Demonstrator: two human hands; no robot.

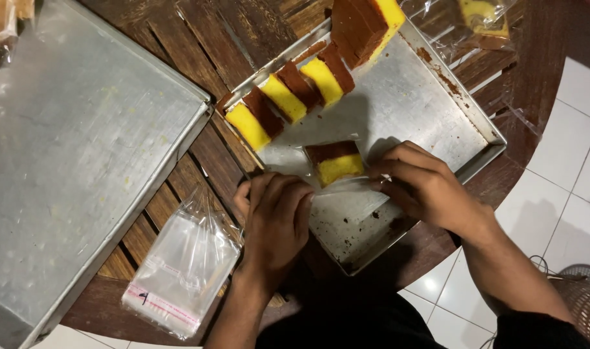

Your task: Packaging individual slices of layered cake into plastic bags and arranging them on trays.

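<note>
A slice of brown and yellow layer cake (334,161) lies in a clear plastic bag (346,185) on a metal baking tray (424,110). My left hand (277,216) pinches the bag's open end at its left side. My right hand (424,184) holds the same end at its right side. Three more cake slices (285,98) stand in a row at the tray's far left edge. A larger uncut cake block (366,26) sits at the tray's far corner.
A stack of empty clear bags (182,268) lies on the wooden slatted table (198,52) left of my left arm. A large upturned metal tray (75,148) fills the left side. A wrapped cake slice (482,19) lies at top right. White floor tiles (566,168) show on the right.
</note>
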